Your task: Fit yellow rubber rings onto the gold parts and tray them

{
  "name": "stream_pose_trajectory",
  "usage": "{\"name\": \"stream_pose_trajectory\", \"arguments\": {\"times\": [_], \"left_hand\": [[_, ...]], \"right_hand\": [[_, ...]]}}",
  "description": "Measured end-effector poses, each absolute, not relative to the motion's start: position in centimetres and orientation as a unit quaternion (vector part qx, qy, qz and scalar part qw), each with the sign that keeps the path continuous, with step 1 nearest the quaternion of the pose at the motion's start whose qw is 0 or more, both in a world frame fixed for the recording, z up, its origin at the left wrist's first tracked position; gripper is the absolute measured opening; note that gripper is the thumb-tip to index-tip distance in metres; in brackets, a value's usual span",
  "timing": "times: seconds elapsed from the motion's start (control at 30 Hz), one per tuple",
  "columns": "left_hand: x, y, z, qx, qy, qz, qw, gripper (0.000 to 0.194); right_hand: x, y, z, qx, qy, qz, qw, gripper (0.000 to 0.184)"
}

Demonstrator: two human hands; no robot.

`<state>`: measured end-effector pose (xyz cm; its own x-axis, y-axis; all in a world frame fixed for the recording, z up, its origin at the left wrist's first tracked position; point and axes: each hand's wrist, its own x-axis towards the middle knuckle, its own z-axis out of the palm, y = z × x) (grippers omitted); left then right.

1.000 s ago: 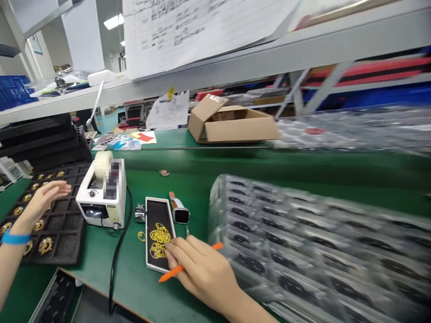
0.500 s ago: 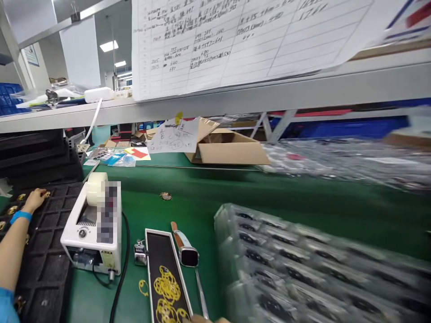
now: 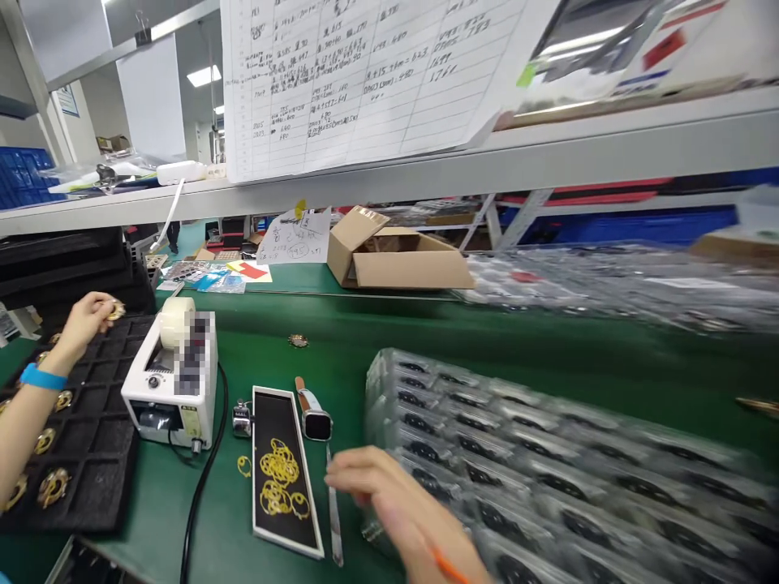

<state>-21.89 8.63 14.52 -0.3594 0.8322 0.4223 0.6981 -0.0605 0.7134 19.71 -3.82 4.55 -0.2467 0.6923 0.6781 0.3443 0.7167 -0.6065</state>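
Note:
My left hand (image 3: 87, 324), with a blue wristband (image 3: 44, 378), pinches a small round gold watch part (image 3: 115, 310) above the far end of a black compartment tray (image 3: 115, 474). Similar gold parts (image 3: 54, 487) sit in several of its compartments. My right hand (image 3: 389, 495) is stretched out with its fingers extended over metal tweezers (image 3: 334, 527) lying on the green mat; whether the fingertips touch them I cannot tell. Just left is a white-rimmed box (image 3: 256, 511) holding thin yellow rings (image 3: 280, 466). One yellow ring (image 3: 244, 465) lies outside it.
A white tape dispenser (image 3: 174, 381) with a black cable stands between the tray and a small counter (image 3: 242, 418). A wristwatch (image 3: 317, 423) lies by the box. Stacked clear plastic trays (image 3: 487, 430) fill the right. A cardboard box (image 3: 407, 268) sits behind, beneath a shelf (image 3: 377, 185).
My left hand has lifted the gold part up and right from the black tray. The right hand has come in from the bottom edge to the tweezers. The view has shifted slightly.

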Motion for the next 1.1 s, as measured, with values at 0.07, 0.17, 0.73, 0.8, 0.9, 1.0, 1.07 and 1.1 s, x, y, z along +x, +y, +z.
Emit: {"name": "stream_pose_trajectory", "arguments": {"times": [0.07, 0.17, 0.73, 0.8, 0.9, 1.0, 1.07, 1.1], "left_hand": [[-16.9, 5.9, 14.6, 0.595, 0.600, 0.501, 0.184, 0.032], [-9.8, 1.7, 13.3, 0.596, 0.493, 0.520, 0.363, 0.031], [1.5, 0.6, 5.1, 0.451, 0.360, 0.538, 0.614, 0.041], [2.0, 0.5, 4.2, 0.435, 0.355, 0.549, 0.618, 0.043], [2.6, 0.4, 3.2, 0.414, 0.345, 0.563, 0.627, 0.044], [2.8, 0.3, 2.7, 0.407, 0.340, 0.563, 0.634, 0.042], [2.8, 0.2, 2.6, 0.406, 0.341, 0.560, 0.636, 0.041], [2.7, 0.2, 2.6, 0.407, 0.343, 0.557, 0.638, 0.041]], "right_hand": [[20.1, -3.8, 5.3, -0.331, -0.752, 0.215, 0.528, 0.047], [20.0, -3.6, 5.9, -0.329, -0.735, 0.264, 0.531, 0.057], [16.3, -0.3, 2.2, -0.368, -0.649, 0.266, 0.611, 0.015], [16.0, 0.0, 2.0, -0.375, -0.648, 0.236, 0.620, 0.016], [15.8, 0.1, 1.9, -0.368, -0.657, 0.191, 0.630, 0.016], [15.7, 0.2, 1.7, -0.354, -0.672, 0.159, 0.631, 0.017], [15.8, 0.3, 1.5, -0.339, -0.689, 0.127, 0.628, 0.019], [15.9, 0.4, 1.3, -0.327, -0.705, 0.101, 0.621, 0.021]]}}
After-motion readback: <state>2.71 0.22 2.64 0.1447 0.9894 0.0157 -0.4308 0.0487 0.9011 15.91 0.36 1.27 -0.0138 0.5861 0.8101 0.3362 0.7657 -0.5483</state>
